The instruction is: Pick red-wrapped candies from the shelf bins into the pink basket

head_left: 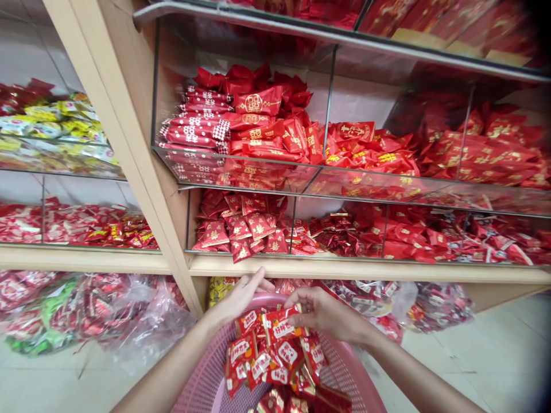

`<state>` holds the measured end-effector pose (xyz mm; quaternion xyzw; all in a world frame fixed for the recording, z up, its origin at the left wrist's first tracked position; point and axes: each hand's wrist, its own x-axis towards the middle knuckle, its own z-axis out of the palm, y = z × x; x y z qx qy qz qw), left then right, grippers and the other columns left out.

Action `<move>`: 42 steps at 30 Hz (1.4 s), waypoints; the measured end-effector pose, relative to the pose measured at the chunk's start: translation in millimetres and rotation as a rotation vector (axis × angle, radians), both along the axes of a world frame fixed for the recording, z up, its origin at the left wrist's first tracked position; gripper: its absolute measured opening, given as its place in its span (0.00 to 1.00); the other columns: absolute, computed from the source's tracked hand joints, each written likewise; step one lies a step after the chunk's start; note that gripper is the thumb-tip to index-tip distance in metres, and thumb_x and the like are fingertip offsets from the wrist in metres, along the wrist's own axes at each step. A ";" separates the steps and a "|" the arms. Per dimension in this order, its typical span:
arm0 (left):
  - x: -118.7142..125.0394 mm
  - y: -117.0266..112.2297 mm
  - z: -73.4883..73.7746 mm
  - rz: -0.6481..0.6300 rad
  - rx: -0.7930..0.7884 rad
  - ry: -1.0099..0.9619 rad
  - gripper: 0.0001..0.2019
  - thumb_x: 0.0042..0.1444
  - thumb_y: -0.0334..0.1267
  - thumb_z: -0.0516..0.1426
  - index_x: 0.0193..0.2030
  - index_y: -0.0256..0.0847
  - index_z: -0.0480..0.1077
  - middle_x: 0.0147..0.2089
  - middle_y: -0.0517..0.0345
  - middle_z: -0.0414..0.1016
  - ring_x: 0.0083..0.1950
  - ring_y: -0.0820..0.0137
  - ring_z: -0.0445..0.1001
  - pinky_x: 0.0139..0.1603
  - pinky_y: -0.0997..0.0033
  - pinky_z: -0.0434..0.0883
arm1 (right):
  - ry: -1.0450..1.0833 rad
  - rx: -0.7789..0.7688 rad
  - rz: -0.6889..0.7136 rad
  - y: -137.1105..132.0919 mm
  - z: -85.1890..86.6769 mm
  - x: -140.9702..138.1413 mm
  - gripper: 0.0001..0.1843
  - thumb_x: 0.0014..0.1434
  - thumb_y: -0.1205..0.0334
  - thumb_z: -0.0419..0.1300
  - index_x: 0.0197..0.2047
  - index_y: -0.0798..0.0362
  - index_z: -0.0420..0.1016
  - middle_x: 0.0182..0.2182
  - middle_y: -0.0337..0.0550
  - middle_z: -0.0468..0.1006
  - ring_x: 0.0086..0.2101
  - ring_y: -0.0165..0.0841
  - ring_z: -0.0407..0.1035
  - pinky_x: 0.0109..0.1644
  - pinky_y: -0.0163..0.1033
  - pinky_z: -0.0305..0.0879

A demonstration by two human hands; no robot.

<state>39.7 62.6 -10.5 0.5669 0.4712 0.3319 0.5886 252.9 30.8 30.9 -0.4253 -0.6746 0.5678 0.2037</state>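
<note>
A pink plastic basket (202,367) sits low in front of me, holding several red candy packets (260,364) with white lettering. My right hand (325,315) is over its far side, fingers curled and pinching the edge of one red candy packet (282,326). At the basket's far left rim is my left hand (239,295), its visible fingers stretched out and apart. No packet shows in it, and its underside is hidden. Just beyond the left hand, dark red square packets (245,226) are heaped in a shelf bin, one jutting over its front edge.
Clear-walled shelf bins hold red wrapped sweets (262,132); a wooden upright (124,137) divides the shelving. Yellow and white packets (55,123) fill a bin at left. Bulk plastic bags (142,315) lie below the bottom ledge (365,268), above the tiled floor (499,355).
</note>
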 end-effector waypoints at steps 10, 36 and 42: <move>1.0 2.7 -4.3 0.000 -0.047 -0.069 0.33 0.53 0.65 0.46 0.35 0.35 0.76 0.37 0.48 0.79 0.42 0.61 0.76 0.51 0.59 0.67 | 0.147 -0.009 -0.048 0.8 0.2 -12.8 0.15 0.54 0.51 0.62 0.39 0.54 0.72 0.24 0.35 0.70 0.23 0.27 0.63 0.28 0.34 0.59; 0.6 -3.5 3.2 0.016 -0.019 -0.023 0.34 0.55 0.65 0.45 0.36 0.34 0.76 0.36 0.48 0.79 0.41 0.62 0.75 0.49 0.61 0.68 | -0.475 0.357 -0.105 -44.1 0.9 -20.3 0.05 0.54 0.69 0.59 0.35 0.51 0.69 0.22 0.32 0.68 0.25 0.29 0.62 0.29 0.33 0.51; 0.0 -1.9 1.5 0.019 -0.026 -0.027 0.34 0.54 0.65 0.45 0.36 0.33 0.76 0.36 0.47 0.79 0.40 0.62 0.76 0.49 0.61 0.68 | -0.606 0.453 -0.074 -44.9 -3.3 -28.5 0.04 0.54 0.69 0.57 0.31 0.51 0.66 0.22 0.34 0.68 0.25 0.31 0.62 0.28 0.35 0.46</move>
